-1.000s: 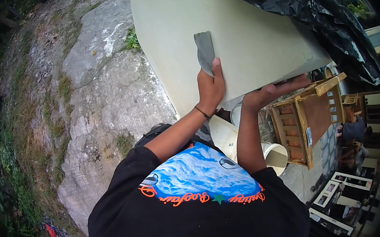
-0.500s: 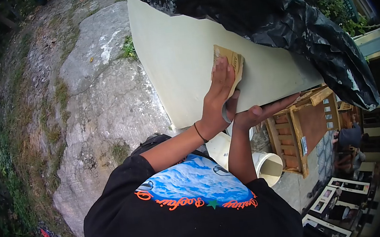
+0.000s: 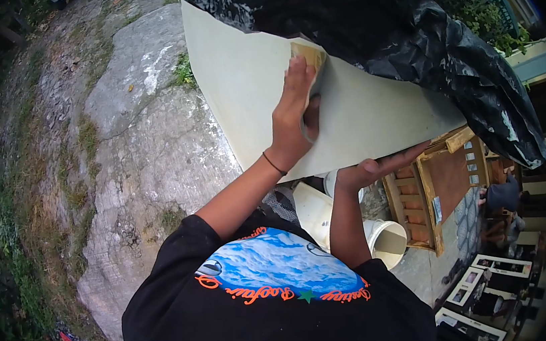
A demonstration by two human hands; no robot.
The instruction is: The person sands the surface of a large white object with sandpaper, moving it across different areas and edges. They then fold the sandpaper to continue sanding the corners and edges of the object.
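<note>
My left hand (image 3: 292, 111) presses a curled piece of sandpaper (image 3: 309, 54) with a tan back against a smooth, pale panel (image 3: 374, 115). The fingers lie over the sheet, and the thumb is on its curled lower part. Beneath the panel's near edge, my right hand (image 3: 383, 165) is stretched out flat, palm up, touching the edge from below. Crumpled black plastic sheeting (image 3: 370, 18) drapes over the panel's far side and hides that part.
White buckets (image 3: 386, 238) stand below my right forearm. A wooden bench-like frame (image 3: 424, 194) is to the right. Cracked concrete (image 3: 149, 151) with grass patches spreads to the left. Farther right, a person (image 3: 503, 195) is beside furniture, with white frames (image 3: 476, 295) lower down.
My left hand has slid up and to the left over the panel, carrying the sandpaper close to the black plastic. My right hand stays at the panel's near edge.
</note>
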